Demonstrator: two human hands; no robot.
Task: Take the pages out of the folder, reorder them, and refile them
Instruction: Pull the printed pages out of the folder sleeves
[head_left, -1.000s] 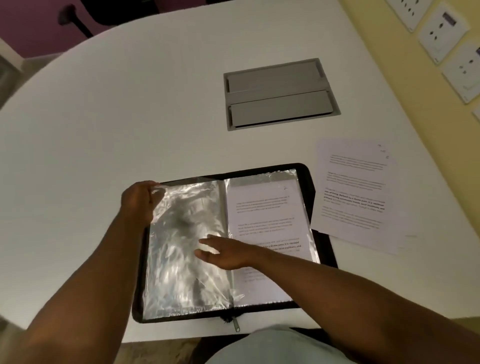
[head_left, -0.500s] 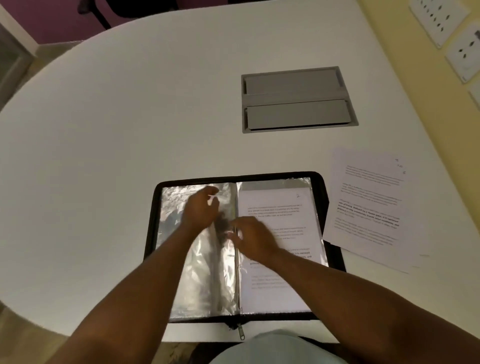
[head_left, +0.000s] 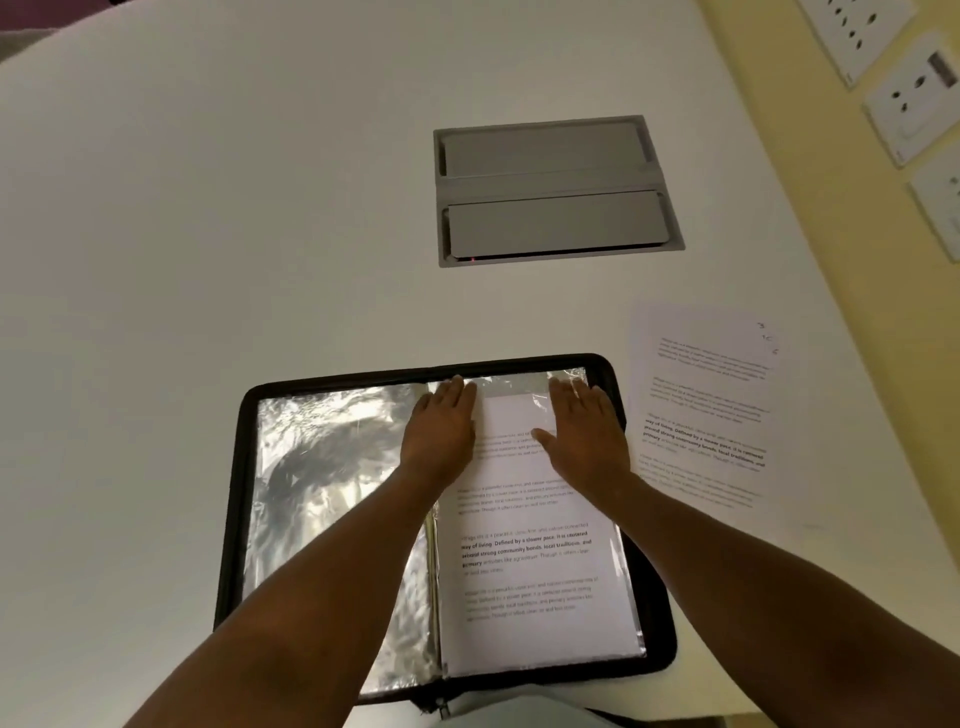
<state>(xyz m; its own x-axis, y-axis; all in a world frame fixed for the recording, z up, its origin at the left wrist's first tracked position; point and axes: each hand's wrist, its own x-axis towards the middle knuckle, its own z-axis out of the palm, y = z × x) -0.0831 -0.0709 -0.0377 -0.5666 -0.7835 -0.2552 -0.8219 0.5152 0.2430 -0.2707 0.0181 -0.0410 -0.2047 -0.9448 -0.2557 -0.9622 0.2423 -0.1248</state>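
Both hands have slid up to the top of the right sleeve.
Left hand (head_left: 441, 423) and right hand (head_left: 582, 428) lie flat, fingers straight, on the folder (head_left: 234, 519); one page (head_left: 524, 561) remains sleeved, other pages (head_left: 701, 410) wait on the counter (head_left: 208, 208).

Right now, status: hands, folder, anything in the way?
Left hand and right hand both flat on the top of the right sleeve. Folder open, page inside. Loose pages lie right of it. Nothing in the way.
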